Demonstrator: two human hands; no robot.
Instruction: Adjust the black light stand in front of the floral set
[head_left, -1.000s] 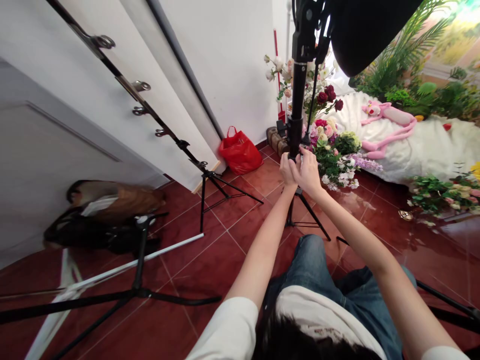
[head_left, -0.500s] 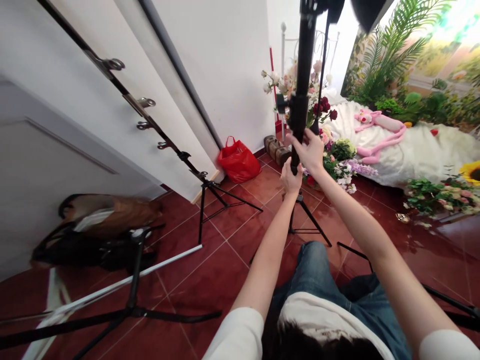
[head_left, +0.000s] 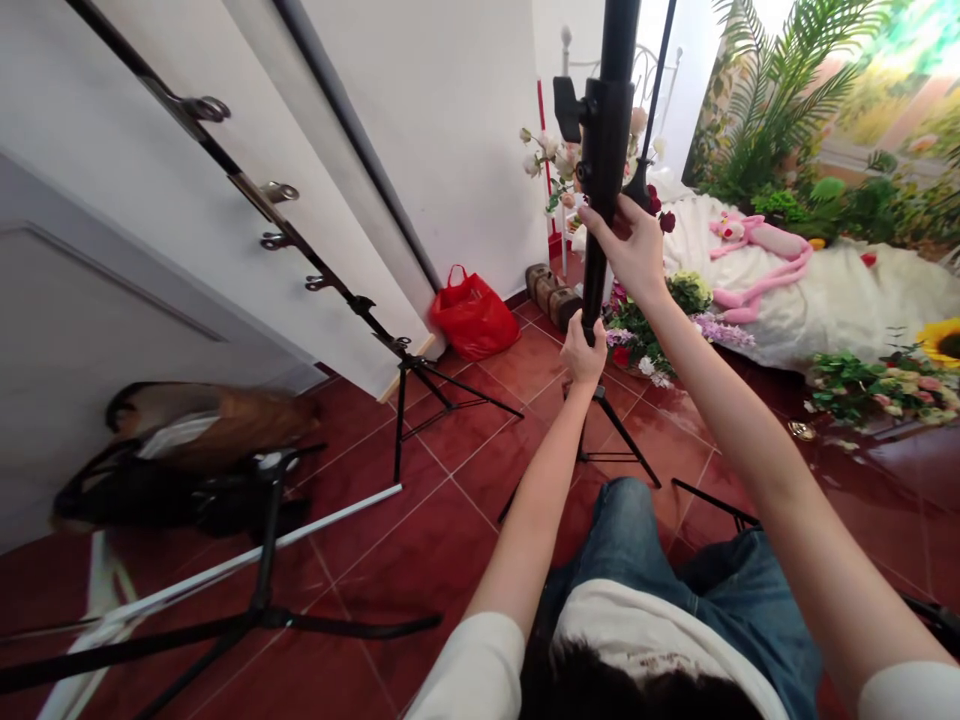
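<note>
A black light stand [head_left: 595, 270] rises upright before me, its tripod legs [head_left: 619, 435] spread on the floor. Low on the pole, my left hand [head_left: 583, 352] is closed around it. Higher up, my right hand [head_left: 636, 250] grips the same pole, its thumb on the left side and its other fingers partly hidden. Just above that hand sits a thick collar [head_left: 606, 135] with a black tightening knob [head_left: 570, 108]. A thin black cord [head_left: 658, 90] with a flared end hangs beside the pole, close behind my right fingers.
To the left stands another black stand [head_left: 319, 262] with metal clamps. A red plastic bag [head_left: 474, 315] and a brown case [head_left: 553, 295] rest by the wall. Bags [head_left: 202, 440], a white pole [head_left: 337, 515] and flowers [head_left: 892, 385] lie around. A pink plush toy [head_left: 769, 245] lies on white cloth.
The collar and knob have risen along the pole, and the dark parts at the top have left the view. My right hand has moved slightly up; my left hand stays low.
</note>
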